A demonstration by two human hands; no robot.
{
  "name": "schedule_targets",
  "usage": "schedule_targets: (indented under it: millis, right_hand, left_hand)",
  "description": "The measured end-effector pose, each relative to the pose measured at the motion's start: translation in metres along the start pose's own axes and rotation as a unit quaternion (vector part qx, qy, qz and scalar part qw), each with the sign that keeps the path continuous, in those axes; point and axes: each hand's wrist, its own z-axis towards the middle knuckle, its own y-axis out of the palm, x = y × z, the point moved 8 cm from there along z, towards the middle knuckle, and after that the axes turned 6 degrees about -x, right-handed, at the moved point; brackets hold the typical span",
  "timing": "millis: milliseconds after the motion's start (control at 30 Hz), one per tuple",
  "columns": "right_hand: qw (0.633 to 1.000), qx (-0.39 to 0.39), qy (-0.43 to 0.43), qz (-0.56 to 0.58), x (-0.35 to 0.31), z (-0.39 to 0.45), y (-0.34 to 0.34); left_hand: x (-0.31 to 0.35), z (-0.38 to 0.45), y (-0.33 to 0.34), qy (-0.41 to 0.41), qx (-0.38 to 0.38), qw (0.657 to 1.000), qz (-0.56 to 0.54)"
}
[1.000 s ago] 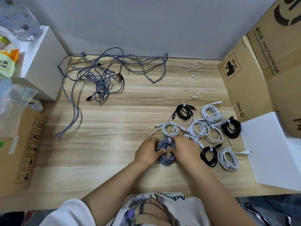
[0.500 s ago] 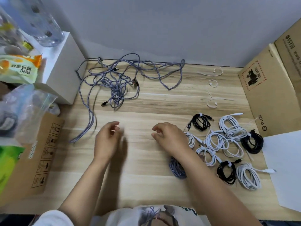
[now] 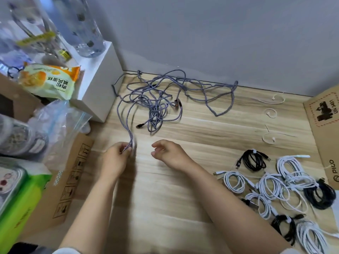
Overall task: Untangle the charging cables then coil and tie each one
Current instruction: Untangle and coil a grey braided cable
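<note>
L hand (image 3: 117,158) pinches one strand of the grey tangle (image 3: 156,101), upper centre, likely to draw an end free | R hand (image 3: 168,153) just right of it, fingers loosely curled, holding nothing | tied coils (image 3: 271,186) parked lower right, clear of work | strand end blurred in L fingers; lowest coils cut off.

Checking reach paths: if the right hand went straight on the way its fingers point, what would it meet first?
Probably the left hand, which grips a strand of the tangled grey-purple braided cable; the right hand points leftward across bare wooden tabletop. Depth is uncertain.
</note>
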Motion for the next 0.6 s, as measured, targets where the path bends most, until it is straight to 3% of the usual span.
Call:
schedule_targets:
  millis: [67,167,233,333,433,500,600]
  right_hand:
    - [0.998,-0.01,0.004,0.063,0.0,-0.001,0.004]
    - [0.975,-0.029,0.017,0.219,-0.008,-0.008,0.007]
    - [0.942,-0.055,0.005,0.331,-0.023,-0.016,0.005]
    - [0.897,-0.059,-0.03,0.437,-0.042,-0.03,-0.005]
    - [0.897,0.012,-0.057,0.438,-0.042,-0.038,-0.022]
    - [0.916,0.075,-0.073,0.387,-0.035,-0.043,-0.038]
    - [0.966,0.122,-0.102,0.204,-0.03,-0.056,-0.048]
  left_hand:
    - [0.012,-0.006,0.001,0.008,-0.018,0.989,-0.144]
    - [0.047,-0.026,0.008,0.018,-0.099,0.947,-0.306]
    - [0.072,-0.043,0.02,0.068,-0.193,0.928,-0.313]
    - [0.091,-0.071,0.044,0.159,-0.345,0.894,-0.238]
    - [0.086,-0.078,0.053,0.152,-0.431,0.853,-0.253]
    - [0.081,-0.067,0.051,0.076,-0.411,0.848,-0.327]
    - [0.077,-0.042,0.051,-0.052,-0.342,0.825,-0.448]
